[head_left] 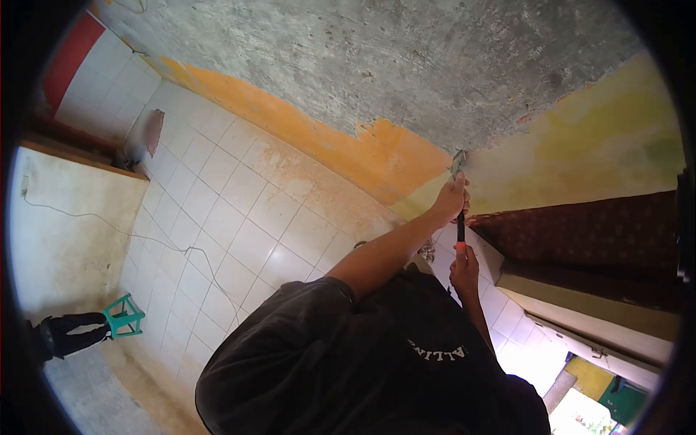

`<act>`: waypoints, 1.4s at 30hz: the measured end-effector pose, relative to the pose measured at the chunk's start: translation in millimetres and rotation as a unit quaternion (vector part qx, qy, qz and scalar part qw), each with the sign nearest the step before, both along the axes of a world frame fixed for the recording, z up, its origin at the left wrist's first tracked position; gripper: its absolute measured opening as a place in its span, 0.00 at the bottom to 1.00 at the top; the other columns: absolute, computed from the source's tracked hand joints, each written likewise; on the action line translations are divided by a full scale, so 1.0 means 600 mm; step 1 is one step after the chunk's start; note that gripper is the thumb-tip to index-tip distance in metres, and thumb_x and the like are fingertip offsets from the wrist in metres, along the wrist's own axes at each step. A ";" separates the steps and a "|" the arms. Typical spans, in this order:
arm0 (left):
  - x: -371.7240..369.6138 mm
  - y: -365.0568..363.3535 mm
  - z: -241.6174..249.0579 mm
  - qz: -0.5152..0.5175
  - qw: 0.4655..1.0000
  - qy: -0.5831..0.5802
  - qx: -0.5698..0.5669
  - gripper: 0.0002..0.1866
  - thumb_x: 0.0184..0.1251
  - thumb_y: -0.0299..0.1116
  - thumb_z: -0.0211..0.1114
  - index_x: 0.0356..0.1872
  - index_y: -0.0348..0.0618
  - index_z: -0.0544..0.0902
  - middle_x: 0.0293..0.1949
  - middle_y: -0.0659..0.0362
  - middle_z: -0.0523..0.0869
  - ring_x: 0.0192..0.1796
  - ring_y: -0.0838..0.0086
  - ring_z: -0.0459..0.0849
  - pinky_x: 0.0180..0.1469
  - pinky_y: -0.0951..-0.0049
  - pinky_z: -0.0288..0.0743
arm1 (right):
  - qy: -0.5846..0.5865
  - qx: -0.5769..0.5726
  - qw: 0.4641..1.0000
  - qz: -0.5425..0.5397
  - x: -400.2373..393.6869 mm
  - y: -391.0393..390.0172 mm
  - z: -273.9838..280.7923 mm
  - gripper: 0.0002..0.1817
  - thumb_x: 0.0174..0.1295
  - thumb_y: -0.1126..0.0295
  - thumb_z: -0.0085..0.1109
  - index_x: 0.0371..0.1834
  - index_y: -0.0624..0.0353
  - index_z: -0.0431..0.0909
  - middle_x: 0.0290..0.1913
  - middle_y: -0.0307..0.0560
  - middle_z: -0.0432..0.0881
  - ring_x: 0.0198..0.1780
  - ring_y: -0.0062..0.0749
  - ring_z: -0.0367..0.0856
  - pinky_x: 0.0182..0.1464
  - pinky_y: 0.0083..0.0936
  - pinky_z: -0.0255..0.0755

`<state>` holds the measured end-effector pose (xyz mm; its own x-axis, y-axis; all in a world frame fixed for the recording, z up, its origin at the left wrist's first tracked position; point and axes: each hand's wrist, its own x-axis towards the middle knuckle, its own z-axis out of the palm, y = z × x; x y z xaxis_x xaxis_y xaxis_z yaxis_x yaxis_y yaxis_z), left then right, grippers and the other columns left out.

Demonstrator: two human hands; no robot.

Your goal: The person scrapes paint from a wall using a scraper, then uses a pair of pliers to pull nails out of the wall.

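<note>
Item: metal-bladed scraper with black shaft and orange handle end (460,210). Held upright, blade tip pressed to the painted wall at the lower edge of the bare grey plaster patch (406,58), where orange paint (362,148) meets yellow-green paint (580,138).

Left hand (451,197): wrapped tight around the upper shaft of the scraper, just below the blade, arm stretched out long from a dark sleeve.

Right hand (464,272): closed around the foot of the scraper, just under the orange end (fingers mostly hidden, grip firm on the handle).

Dark T-shirt with white lettering (377,355): below the scraper, filling the lower middle of the view.

White square tiling (232,217): well left of the scraper, with a thin pale cable (156,239) trailing across it.

Small teal plastic stool (125,317): far left of and below the scraper, beside a dark object (kind not clear).

Dark red patterned cloth (594,232): just right of the scraper, above a pale ledge (580,304).

Red painted band (72,58): far upper left of the scraper.
</note>
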<state>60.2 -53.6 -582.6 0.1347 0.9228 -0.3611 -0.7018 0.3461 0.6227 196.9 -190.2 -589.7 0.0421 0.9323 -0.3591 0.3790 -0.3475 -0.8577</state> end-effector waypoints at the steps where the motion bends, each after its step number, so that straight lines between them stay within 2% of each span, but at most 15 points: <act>1: 0.004 0.000 0.001 -0.021 1.000 -0.009 -0.007 0.24 0.76 0.56 0.44 0.46 0.42 0.66 0.18 0.63 0.65 0.18 0.76 0.66 0.23 0.71 0.67 | -0.010 -0.001 1.000 0.000 0.002 0.000 0.001 0.20 0.74 0.50 0.45 0.46 0.57 0.73 0.15 0.32 0.62 0.11 0.15 0.59 0.13 0.18 0.53; 6: 0.007 0.004 0.003 -0.010 1.000 0.018 0.000 0.24 0.76 0.56 0.44 0.45 0.41 0.66 0.18 0.63 0.65 0.18 0.77 0.66 0.23 0.71 0.66 | -0.021 0.012 1.000 0.002 0.003 0.003 0.016 0.19 0.74 0.51 0.45 0.46 0.56 0.73 0.14 0.32 0.62 0.11 0.15 0.59 0.13 0.18 0.53; 8: 0.011 0.006 -0.004 -0.008 1.000 0.021 -0.001 0.25 0.76 0.56 0.45 0.45 0.41 0.67 0.18 0.63 0.65 0.17 0.77 0.66 0.23 0.71 0.66 | 0.009 -0.072 0.997 0.000 -0.003 0.005 0.044 0.20 0.74 0.54 0.45 0.46 0.62 0.76 0.19 0.36 0.67 0.20 0.19 0.67 0.24 0.22 0.62; 10: 0.013 0.008 -0.011 0.022 0.999 0.045 0.009 0.25 0.76 0.57 0.45 0.45 0.40 0.67 0.18 0.63 0.65 0.17 0.77 0.67 0.22 0.71 0.66 | -0.001 -0.061 0.998 0.003 -0.005 0.005 0.046 0.20 0.74 0.54 0.46 0.45 0.62 0.76 0.18 0.36 0.67 0.20 0.19 0.67 0.23 0.21 0.61; 18: 0.005 0.013 -0.015 0.020 1.000 0.023 -0.007 0.26 0.76 0.57 0.44 0.45 0.40 0.67 0.18 0.63 0.65 0.16 0.77 0.67 0.21 0.71 0.66 | -0.028 -0.054 0.998 0.004 -0.011 0.011 0.055 0.19 0.73 0.54 0.47 0.44 0.61 0.76 0.19 0.35 0.68 0.20 0.19 0.67 0.24 0.22 0.62; 20: 0.005 0.015 -0.020 0.019 1.000 0.012 -0.012 0.26 0.76 0.57 0.44 0.45 0.40 0.67 0.17 0.63 0.65 0.16 0.77 0.67 0.21 0.71 0.66 | -0.055 0.006 0.998 0.012 -0.007 0.011 0.035 0.19 0.74 0.54 0.46 0.44 0.60 0.77 0.17 0.34 0.67 0.17 0.16 0.65 0.20 0.20 0.58; 26: 0.011 0.013 -0.016 0.030 0.999 0.029 0.002 0.26 0.76 0.57 0.43 0.45 0.39 0.67 0.16 0.64 0.64 0.15 0.78 0.65 0.19 0.73 0.65 | -0.060 -0.029 0.998 0.012 -0.010 0.014 0.027 0.19 0.74 0.56 0.45 0.45 0.61 0.77 0.17 0.35 0.67 0.18 0.17 0.66 0.22 0.20 0.60; 28: 0.014 0.013 -0.014 0.047 0.995 0.083 0.004 0.26 0.76 0.56 0.43 0.44 0.38 0.67 0.16 0.65 0.64 0.15 0.79 0.65 0.18 0.74 0.64 | -0.061 -0.030 0.998 0.014 -0.014 0.014 0.042 0.19 0.74 0.56 0.45 0.45 0.61 0.77 0.16 0.35 0.67 0.18 0.17 0.66 0.22 0.20 0.60; 42: 0.020 0.017 -0.003 0.084 0.991 0.093 -0.038 0.25 0.77 0.55 0.43 0.44 0.38 0.68 0.18 0.64 0.67 0.15 0.78 0.67 0.17 0.74 0.64 | -0.079 0.000 0.995 0.064 0.007 0.037 0.035 0.19 0.74 0.57 0.44 0.47 0.62 0.78 0.17 0.35 0.68 0.19 0.17 0.68 0.24 0.21 0.62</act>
<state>72.4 -43.5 -584.7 -0.0942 0.8955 -0.4350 -0.6290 0.2852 0.7232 201.1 -168.0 -568.7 -0.0220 0.9334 -0.3581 0.5501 -0.2878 -0.7839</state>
